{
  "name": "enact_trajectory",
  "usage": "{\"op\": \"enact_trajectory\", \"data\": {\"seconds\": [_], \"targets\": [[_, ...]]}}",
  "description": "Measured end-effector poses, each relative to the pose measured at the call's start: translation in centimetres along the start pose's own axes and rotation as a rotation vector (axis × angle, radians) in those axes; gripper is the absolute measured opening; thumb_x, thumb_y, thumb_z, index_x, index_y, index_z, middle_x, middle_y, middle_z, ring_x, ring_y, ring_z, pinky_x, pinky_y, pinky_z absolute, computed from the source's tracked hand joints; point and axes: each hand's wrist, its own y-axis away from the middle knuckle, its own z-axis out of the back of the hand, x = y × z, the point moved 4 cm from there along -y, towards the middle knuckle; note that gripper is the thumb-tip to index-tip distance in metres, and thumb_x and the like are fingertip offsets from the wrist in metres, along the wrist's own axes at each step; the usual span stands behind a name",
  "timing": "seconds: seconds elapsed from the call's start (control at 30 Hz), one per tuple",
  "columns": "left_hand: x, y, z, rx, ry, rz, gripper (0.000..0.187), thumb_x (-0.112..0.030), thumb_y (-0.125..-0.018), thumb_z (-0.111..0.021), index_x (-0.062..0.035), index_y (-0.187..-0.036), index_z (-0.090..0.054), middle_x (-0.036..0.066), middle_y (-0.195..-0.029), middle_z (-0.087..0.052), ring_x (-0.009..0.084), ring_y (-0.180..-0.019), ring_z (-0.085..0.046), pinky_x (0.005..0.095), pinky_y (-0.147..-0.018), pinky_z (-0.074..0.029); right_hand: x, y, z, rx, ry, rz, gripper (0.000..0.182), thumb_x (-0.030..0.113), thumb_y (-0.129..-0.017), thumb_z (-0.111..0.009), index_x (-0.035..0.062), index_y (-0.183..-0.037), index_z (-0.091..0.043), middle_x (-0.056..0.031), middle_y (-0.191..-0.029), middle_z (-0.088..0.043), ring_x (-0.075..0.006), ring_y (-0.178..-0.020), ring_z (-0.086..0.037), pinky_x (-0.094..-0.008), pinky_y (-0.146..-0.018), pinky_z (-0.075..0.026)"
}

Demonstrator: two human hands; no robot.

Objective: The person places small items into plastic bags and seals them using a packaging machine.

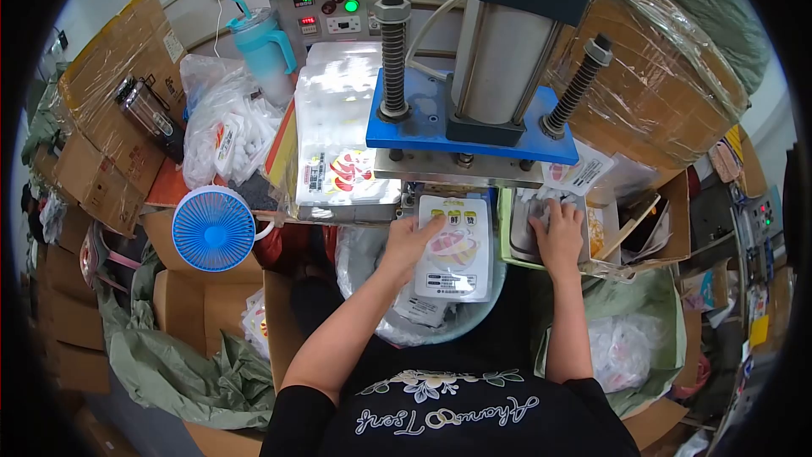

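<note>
My left hand (408, 244) is closed on the upper left edge of a printed white pouch (457, 254), which it holds upright over a round tub (493, 300). My right hand (558, 235) reaches into a green-edged tray (506, 233) at the press's right, its fingers slightly apart over small pale items (526, 203). What these fingers touch is too small to tell. Above both hands stands a press with a blue plate (474, 137). Left of the press lies a stack of clear-and-white printed pouches (338, 144). More pouches (420, 309) lie in the tub.
A blue fan (213, 228) stands at the left, near a blue cup (260, 51) and a dark bottle (150, 114). Cardboard boxes (199, 305) flank me. An open box (668, 228) with a wooden stick is at the right. A control box (338, 13) stands behind.
</note>
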Motion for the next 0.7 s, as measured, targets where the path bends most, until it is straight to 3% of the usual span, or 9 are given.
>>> {"op": "enact_trajectory", "data": {"seconds": [0.17,0.23,0.33,0.4,0.43,0.5,0.57,0.6,0.7], "targets": [[-5.0,-0.5,3.7,-0.055,-0.754,-0.163,0.038,-0.026,-0.089,-0.067,0.0015,-0.114,-0.063,0.013,-0.1,-0.069,0.0183,-0.083,-0.067,0.0292,-0.073,-0.052,2.0,-1.1,-2.4,0.119,-0.079,-0.028,0.023,0.019,-0.081,-0.065,0.0077,-0.098,-0.055,-0.0153,-0.096,-0.054,-0.0361,-0.087,-0.058,-0.046,-0.069,-0.049],[-7.6,0.7,5.7,-0.472,-1.144,-0.775,0.058,-0.035,-0.084,-0.07,-0.0025,-0.129,-0.053,0.02,-0.123,-0.059,0.0288,-0.112,-0.058,0.0395,-0.095,-0.043,2.5,-1.5,-2.7,0.159,-0.088,0.01,0.023,0.017,-0.079,-0.064,0.0089,-0.098,-0.054,-0.0147,-0.096,-0.054,-0.0362,-0.085,-0.059,-0.047,-0.07,-0.049],[-6.1,2.1,7.8,-0.405,-1.528,-0.774,0.077,-0.041,-0.076,-0.072,-0.0116,-0.14,-0.04,0.012,-0.146,-0.039,0.0317,-0.137,-0.031,0.0526,-0.112,-0.015,1.0,-1.8,-2.9,0.096,-0.311,-0.003,0.023,0.011,-0.077,-0.061,0.0082,-0.1,-0.056,-0.0132,-0.086,-0.055,-0.0314,-0.073,-0.058,-0.0415,-0.064,-0.049],[-4.9,3.9,8.8,-0.371,-1.555,-0.815,0.069,-0.029,-0.074,-0.073,-0.0168,-0.137,-0.047,0.008,-0.142,-0.044,0.029,-0.135,-0.035,0.051,-0.112,-0.018,-1.2,-2.1,-4.1,0.115,-0.651,-0.175,0.018,0.008,-0.082,-0.058,0.0065,-0.1,-0.059,-0.007,-0.074,-0.056,-0.0166,-0.062,-0.054,-0.0289,-0.055,-0.046],[-4.8,4.2,9.2,-0.358,-1.508,-0.815,0.067,-0.024,-0.073,-0.073,-0.0183,-0.135,-0.049,0.007,-0.141,-0.045,0.0277,-0.134,-0.036,0.0503,-0.112,-0.018,-1.6,-2.3,-3.6,0.113,-0.659,-0.174,0.018,0.008,-0.082,-0.058,0.0065,-0.1,-0.059,-0.007,-0.074,-0.056,-0.0166,-0.062,-0.054,-0.0289,-0.055,-0.046],[-5.4,4.2,9.9,-0.419,-1.45,-0.852,0.056,-0.014,-0.072,-0.071,-0.0184,-0.127,-0.057,0.004,-0.131,-0.054,0.0255,-0.127,-0.044,0.0488,-0.111,-0.021,-2.9,-1.8,-3.5,0.298,-1.252,-0.597,0.012,0.013,-0.088,-0.06,0.0075,-0.098,-0.06,-0.0008,-0.074,-0.056,-0.0082,-0.061,-0.052,-0.0219,-0.051,-0.043],[-6.5,3.6,10.4,-0.422,-1.404,-0.864,0.046,-0.01,-0.072,-0.068,-0.0173,-0.117,-0.063,0.002,-0.118,-0.06,0.0232,-0.117,-0.051,0.0479,-0.108,-0.025,-3.8,-1.4,-3.8,0.243,-1.391,-0.68,0.012,0.016,-0.09,-0.06,0.0072,-0.099,-0.06,-0.0005,-0.072,-0.057,-0.0071,-0.06,-0.052,-0.0207,-0.05,-0.042],[-7.8,4.0,9.4,-0.45,-1.318,-0.946,0.03,-0.004,-0.072,-0.066,-0.0125,-0.101,-0.07,0.004,-0.104,-0.065,0.024,-0.102,-0.057,0.0425,-0.099,-0.033,-4.2,-1.1,-4.1,0.187,-1.532,-0.77,0.014,0.018,-0.092,-0.061,0.007,-0.1,-0.06,-0.0001,-0.071,-0.058,-0.0061,-0.06,-0.052,-0.0195,-0.05,-0.041],[-8.9,4.1,9.1,-0.478,-1.197,-0.921,0.018,-0.006,-0.078,-0.066,-0.0076,-0.095,-0.07,0.009,-0.086,-0.067,0.0286,-0.086,-0.061,0.0367,-0.08,-0.045,-4.9,-0.3,-4.1,0.209,-1.552,-0.695,0.013,0.021,-0.093,-0.061,0.0078,-0.097,-0.061,0.0004,-0.069,-0.055,-0.0062,-0.058,-0.051,-0.0198,-0.049,-0.041]]}}
